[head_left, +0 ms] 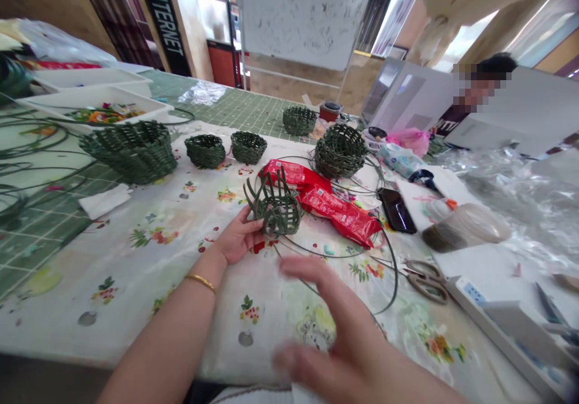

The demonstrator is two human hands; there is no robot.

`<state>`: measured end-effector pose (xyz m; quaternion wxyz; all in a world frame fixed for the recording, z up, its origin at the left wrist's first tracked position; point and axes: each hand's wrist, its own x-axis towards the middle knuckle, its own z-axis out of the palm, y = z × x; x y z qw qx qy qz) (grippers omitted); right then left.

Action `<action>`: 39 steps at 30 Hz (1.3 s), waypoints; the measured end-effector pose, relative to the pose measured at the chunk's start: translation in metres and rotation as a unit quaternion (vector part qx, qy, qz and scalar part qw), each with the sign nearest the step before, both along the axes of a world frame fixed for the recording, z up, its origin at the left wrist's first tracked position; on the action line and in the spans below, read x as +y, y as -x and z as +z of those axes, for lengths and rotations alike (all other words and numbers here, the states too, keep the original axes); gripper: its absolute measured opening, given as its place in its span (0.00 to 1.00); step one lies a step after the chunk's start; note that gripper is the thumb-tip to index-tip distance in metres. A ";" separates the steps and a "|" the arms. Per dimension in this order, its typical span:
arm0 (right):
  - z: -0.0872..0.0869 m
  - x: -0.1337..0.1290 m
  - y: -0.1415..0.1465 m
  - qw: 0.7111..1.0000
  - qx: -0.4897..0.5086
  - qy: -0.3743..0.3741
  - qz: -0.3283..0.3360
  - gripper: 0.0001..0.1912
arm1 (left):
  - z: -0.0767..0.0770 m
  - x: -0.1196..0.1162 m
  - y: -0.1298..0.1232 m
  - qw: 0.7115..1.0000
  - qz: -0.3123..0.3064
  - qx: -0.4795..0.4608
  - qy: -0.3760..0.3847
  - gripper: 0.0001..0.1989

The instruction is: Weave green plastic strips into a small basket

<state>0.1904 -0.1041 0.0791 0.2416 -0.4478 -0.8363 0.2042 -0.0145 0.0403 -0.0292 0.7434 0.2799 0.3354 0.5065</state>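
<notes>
A small, part-woven green basket (283, 216) with loose upright strips along its rim is held over the table by my left hand (239, 235), fingers closed on its left side. My right hand (339, 331) is close to the camera and blurred, its thumb and fingers spread apart with nothing between them. From the basket a long thin green strand (392, 277) curves out to the right, past my right hand. Just behind the basket lie red shiny packets (339, 211).
Woven baskets (131, 151) stand along the back. To the right are scissors (427, 277), a phone (397, 210), a plastic tub (468, 226) and a power strip (497, 325). White trays (104, 105) sit at the left. A person (484, 90) is at the far right.
</notes>
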 end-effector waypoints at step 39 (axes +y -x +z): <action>-0.089 0.104 0.000 0.997 0.031 0.010 -0.069 0.10 | 0.012 -0.028 -0.041 0.991 0.117 -0.017 -0.062 0.34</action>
